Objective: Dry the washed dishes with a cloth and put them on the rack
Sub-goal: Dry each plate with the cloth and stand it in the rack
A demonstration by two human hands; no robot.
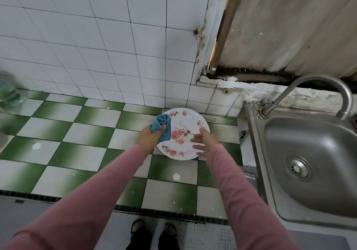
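A round white plate [185, 122] with pink flower prints lies on the green and white tiled counter, close to the wall corner. My left hand [149, 136] grips a bunched blue cloth [163, 125] over the plate's left rim. My right hand [202, 140] rests on the plate's right side with its fingers spread and straight. Both arms wear pink sleeves.
A steel sink [309, 163] with a drain and a curved tap [328, 91] stands to the right of the plate. White wall tiles rise behind the counter [77, 134]. A blurred green object [9, 93] sits at the far left edge. No rack is in view.
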